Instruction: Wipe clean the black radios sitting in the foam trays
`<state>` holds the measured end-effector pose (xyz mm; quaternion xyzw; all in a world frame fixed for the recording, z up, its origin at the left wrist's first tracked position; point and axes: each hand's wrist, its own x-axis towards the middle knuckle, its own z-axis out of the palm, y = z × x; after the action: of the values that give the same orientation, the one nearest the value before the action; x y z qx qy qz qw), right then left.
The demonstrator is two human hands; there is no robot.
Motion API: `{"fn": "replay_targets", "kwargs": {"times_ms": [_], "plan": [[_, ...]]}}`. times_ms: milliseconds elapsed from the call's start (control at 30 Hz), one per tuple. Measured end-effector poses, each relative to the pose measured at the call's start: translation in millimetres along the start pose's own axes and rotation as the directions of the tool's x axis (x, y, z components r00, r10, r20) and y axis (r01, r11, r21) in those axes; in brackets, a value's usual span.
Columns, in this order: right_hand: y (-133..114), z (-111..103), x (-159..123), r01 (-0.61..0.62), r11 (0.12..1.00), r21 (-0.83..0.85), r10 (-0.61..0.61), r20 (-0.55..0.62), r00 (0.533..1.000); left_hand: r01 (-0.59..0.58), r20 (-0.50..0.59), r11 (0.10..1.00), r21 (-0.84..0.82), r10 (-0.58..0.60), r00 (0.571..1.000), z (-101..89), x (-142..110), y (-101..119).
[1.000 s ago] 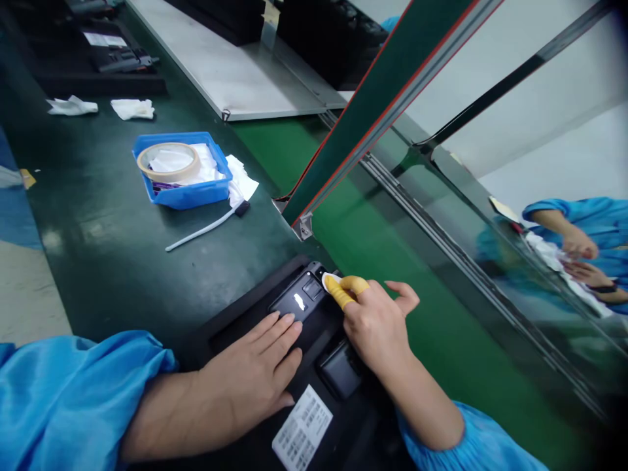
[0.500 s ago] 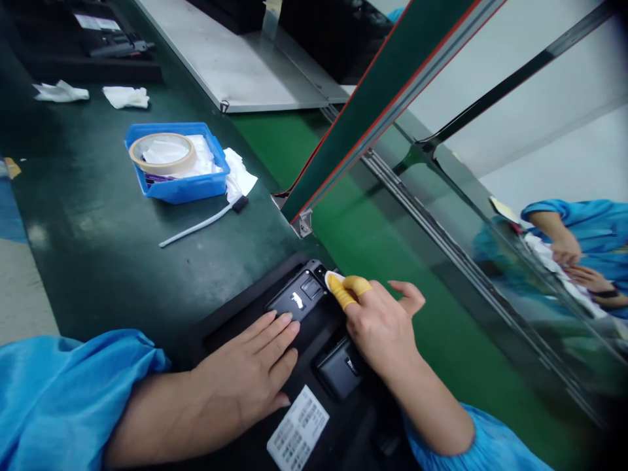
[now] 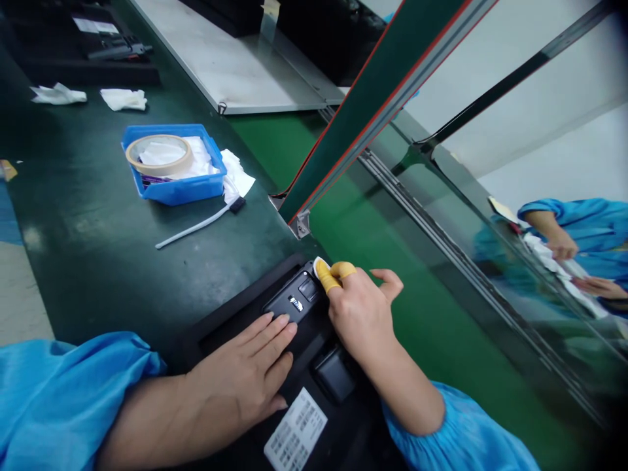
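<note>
A dark handheld device (image 3: 293,296) with a light logo and a small window lies in a black foam tray (image 3: 201,347). My left hand (image 3: 245,373) rests flat on its near part, fingers stretched out, covering that end. Yellow finger covers sit on two fingers of my right hand (image 3: 360,314). Those fingers press a small piece of white cloth (image 3: 316,267) against the device's far end; most of the cloth is hidden. Below my right hand, a black box-shaped part (image 3: 335,374) sits in another recess of the tray. Near it lies a white label sheet (image 3: 296,428) with printed codes.
A blue bin (image 3: 184,191) holds a tape roll (image 3: 132,154) and white wipes. Beside it lie a grey cable (image 3: 196,227) and crumpled cloth (image 3: 239,175). A green post (image 3: 373,98) rises by the table edge. Across the green belt, a co-worker's hands (image 3: 564,245) handle white material.
My right hand has shifted slightly left along the device's far end with the white cloth. My left hand stays on the device. The co-worker's hands have moved apart.
</note>
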<state>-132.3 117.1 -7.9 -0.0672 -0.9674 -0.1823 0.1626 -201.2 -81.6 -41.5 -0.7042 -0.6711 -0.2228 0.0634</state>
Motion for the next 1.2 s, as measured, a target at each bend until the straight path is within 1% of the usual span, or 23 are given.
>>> {"fn": "replay_targets", "kwargs": {"times_ms": [167,267,367,467,500,567,633,667,733,800,867,933,1067,1133,1200], "plan": [[-0.1,-4.2,-22.8,-0.042,0.998,-0.036,0.041,-0.01,0.999,-0.004,0.017,1.0,0.008,0.004,1.0,-1.1,0.4,0.4],[-2.1,-7.1,-31.9,-0.046,0.998,-0.046,0.046,-0.009,0.999,-0.004,0.016,1.0,0.011,0.004,1.0,-1.1,0.7,0.8],[-1.2,-9.8,-32.9,-0.09,0.994,-0.057,0.092,0.021,0.996,0.001,0.018,1.0,-0.001,-0.001,1.0,-0.6,0.8,1.5],[-0.2,-9.9,-23.7,-0.142,0.987,-0.07,0.143,0.003,0.99,0.012,0.011,1.0,-0.003,-0.012,1.0,0.2,0.3,1.7],[-0.2,-9.2,-19.7,-0.128,0.99,-0.059,0.128,-0.009,0.992,0.014,0.014,1.0,-0.002,-0.014,1.0,0.5,-0.1,1.5],[0.3,-7.2,-13.4,-0.054,0.998,-0.013,0.054,-0.028,0.998,0.017,0.016,1.0,-0.003,-0.017,1.0,1.2,-0.9,1.2],[2.7,-6.1,-12.9,0.019,0.999,0.033,-0.019,-0.021,1.0,0.016,0.02,1.0,-0.009,-0.016,1.0,1.4,-1.7,1.2],[4.6,-6.5,-15.2,0.037,0.998,0.043,-0.037,-0.006,0.999,0.016,0.023,1.0,-0.012,-0.016,1.0,1.1,-1.8,1.4],[8.1,-9.4,-22.7,0.024,0.999,0.031,-0.025,0.017,1.0,0.016,0.03,1.0,-0.02,-0.016,0.999,-0.3,-1.6,2.3],[7.8,-14.4,-30.1,-0.015,1.0,0.022,0.014,0.012,1.0,0.019,0.038,0.999,-0.027,-0.018,0.999,-2.5,-0.7,3.4],[0.5,-18.9,-33.4,-0.026,0.997,0.069,0.027,-0.018,0.999,0.022,0.053,0.999,-0.03,-0.02,0.998,-4.4,0.2,4.3],[-12.5,-20.0,-31.4,0.002,0.989,0.148,0.004,-0.038,0.999,0.026,0.066,0.999,-0.026,-0.024,0.998,-4.8,0.7,4.8],[-36.0,-13.8,-22.1,0.04,0.974,0.221,-0.028,-0.058,0.998,0.033,0.085,0.999,-0.003,-0.032,0.996,-2.4,0.2,4.9],[-39.3,-11.8,-22.8,0.062,0.968,0.242,-0.048,-0.064,0.997,0.034,0.095,0.999,0.01,-0.034,0.995,-1.8,-0.1,4.8],[-37.5,-12.9,-28.7,0.085,0.962,0.26,-0.072,-0.058,0.996,0.034,0.103,0.999,0.01,-0.035,0.994,-2.4,0.0,4.9]]}}
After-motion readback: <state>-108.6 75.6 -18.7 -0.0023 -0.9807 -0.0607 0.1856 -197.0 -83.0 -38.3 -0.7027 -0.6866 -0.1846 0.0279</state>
